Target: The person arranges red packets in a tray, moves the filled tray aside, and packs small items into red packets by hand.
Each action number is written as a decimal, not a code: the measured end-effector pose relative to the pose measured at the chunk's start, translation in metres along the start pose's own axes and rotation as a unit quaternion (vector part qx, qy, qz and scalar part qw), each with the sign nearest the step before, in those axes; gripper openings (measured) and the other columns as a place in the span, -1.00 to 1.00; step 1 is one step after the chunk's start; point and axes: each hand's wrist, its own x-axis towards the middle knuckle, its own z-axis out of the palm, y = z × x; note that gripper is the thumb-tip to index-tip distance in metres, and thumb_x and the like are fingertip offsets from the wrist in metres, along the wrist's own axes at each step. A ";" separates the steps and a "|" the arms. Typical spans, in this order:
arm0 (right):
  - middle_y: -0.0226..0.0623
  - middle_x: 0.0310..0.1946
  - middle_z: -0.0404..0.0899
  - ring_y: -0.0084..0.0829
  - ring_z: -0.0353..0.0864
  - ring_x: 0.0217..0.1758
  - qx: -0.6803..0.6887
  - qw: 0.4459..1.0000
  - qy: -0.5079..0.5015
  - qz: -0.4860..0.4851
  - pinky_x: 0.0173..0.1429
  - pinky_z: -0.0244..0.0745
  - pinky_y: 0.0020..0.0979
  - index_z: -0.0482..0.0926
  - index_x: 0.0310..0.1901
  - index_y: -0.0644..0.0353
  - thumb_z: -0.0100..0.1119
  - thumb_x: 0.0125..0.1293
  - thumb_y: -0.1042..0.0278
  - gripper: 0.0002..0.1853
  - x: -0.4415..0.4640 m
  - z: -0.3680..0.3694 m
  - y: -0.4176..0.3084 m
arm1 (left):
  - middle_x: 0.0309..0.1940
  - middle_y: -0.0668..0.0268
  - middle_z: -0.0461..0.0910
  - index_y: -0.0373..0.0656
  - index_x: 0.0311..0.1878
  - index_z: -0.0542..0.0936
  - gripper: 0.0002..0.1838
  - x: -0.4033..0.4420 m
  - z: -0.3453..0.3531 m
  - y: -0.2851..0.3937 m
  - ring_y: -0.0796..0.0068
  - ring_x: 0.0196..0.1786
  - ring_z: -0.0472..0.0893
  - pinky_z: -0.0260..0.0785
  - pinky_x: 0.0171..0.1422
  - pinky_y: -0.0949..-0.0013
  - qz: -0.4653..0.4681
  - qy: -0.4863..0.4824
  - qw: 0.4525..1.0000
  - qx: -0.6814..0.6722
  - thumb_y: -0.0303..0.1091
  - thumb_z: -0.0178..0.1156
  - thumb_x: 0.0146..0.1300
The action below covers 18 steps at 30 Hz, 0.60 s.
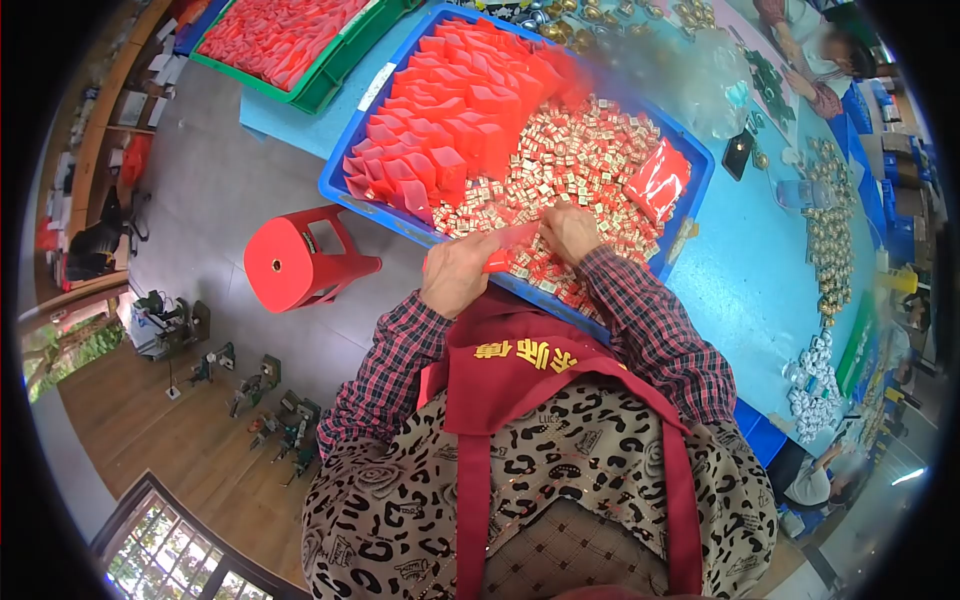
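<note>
My left hand (458,274) is closed on a red plastic pouch (513,240) at the near edge of the blue tray (332,190). Fingers bent together, my right hand (571,234) is at the pouch's right end, over a heap of small red-and-cream pieces (565,150); whether it grips the pouch or a piece is hidden. Standing red pouches (440,110) fill the left part of the tray. A flat, shiny red packet (660,180) lies on the pieces at the right.
A green crate (310,95) of red pouches stands at the upper left. On the blue table (735,260) are a phone (738,155) and gold-coloured parts (830,230). A red stool (290,260) stands on the floor at left. A co-worker's sleeve (826,100) shows across the table.
</note>
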 end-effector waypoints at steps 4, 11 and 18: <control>-0.26 -0.34 0.60 -0.21 0.59 -0.40 0.125 0.992 0.016 0.029 -0.30 0.51 -0.23 0.62 -0.30 0.16 0.25 0.18 0.16 -0.77 -0.007 -0.013 0.006 | -0.35 0.31 0.60 -0.03 -0.20 0.56 -0.78 0.005 0.003 -0.002 0.12 -0.41 0.59 0.36 -0.36 0.20 0.000 -0.003 1.000 0.008 -0.45 0.20 0.04; -0.29 -0.39 0.61 -0.21 0.59 -0.44 0.020 0.995 0.067 -0.074 -0.28 0.53 -0.25 0.61 -0.30 0.16 0.17 0.21 0.19 -0.79 0.001 -0.001 -0.005 | -0.33 0.27 0.63 -0.04 -0.16 0.57 -0.74 0.005 0.004 -0.007 0.09 -0.39 0.60 0.38 -0.34 0.19 -0.036 -0.028 0.999 0.011 -0.45 0.20 0.03; -0.26 -0.36 0.62 -0.21 0.61 -0.39 -0.070 0.997 -0.012 -0.039 -0.24 0.53 -0.26 0.63 -0.29 0.17 0.16 0.23 0.20 -0.78 0.006 0.015 -0.014 | -0.31 0.26 0.64 -0.02 -0.11 0.59 -0.70 0.004 0.001 -0.007 0.09 -0.38 0.60 0.39 -0.33 0.19 -0.028 -0.023 0.999 0.003 -0.45 0.19 0.03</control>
